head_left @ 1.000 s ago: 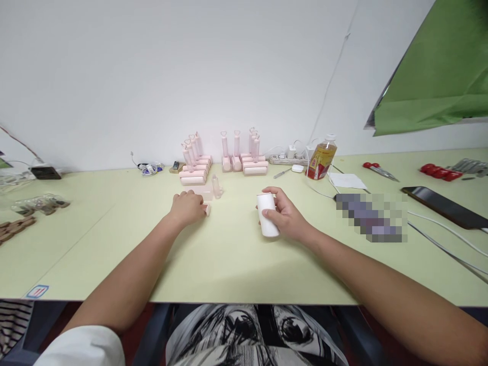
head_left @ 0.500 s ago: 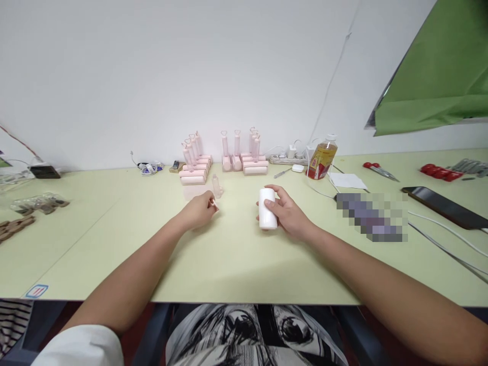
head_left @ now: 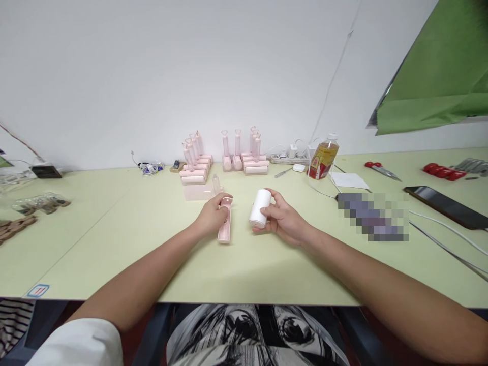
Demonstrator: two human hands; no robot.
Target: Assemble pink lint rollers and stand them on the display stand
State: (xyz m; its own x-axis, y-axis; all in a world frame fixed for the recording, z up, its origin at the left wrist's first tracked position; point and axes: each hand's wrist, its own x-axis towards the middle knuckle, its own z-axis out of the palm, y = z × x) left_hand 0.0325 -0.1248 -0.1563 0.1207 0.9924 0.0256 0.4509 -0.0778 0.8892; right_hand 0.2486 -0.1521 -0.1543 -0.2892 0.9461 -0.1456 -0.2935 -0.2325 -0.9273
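My left hand (head_left: 214,212) grips a pink trough-shaped lint roller cover (head_left: 224,231) near its upper end, its hollow side toward me. To its right, my right hand (head_left: 285,217) holds a white lint roll (head_left: 261,207), tilted, with the lower end leaning left. Cover and roll are held apart. Just beyond my left hand, a pale pink translucent case (head_left: 197,192) lies on the table, and a clear pink handle piece (head_left: 216,184) stands beside it. Behind these are several pink lint rollers (head_left: 193,177) with upright heart-topped handles.
A drink bottle (head_left: 323,156), a power strip (head_left: 282,159) and a small screwdriver (head_left: 282,173) are at the back right. Farther right lie a phone (head_left: 450,206), cables and red-handled tools (head_left: 442,172). Bagged parts (head_left: 41,202) and brown pieces (head_left: 15,227) sit at the far left.
My left hand has moved right and now shows the pink cover with its hollow side turned toward me. The white roll has shifted slightly left and tilted.
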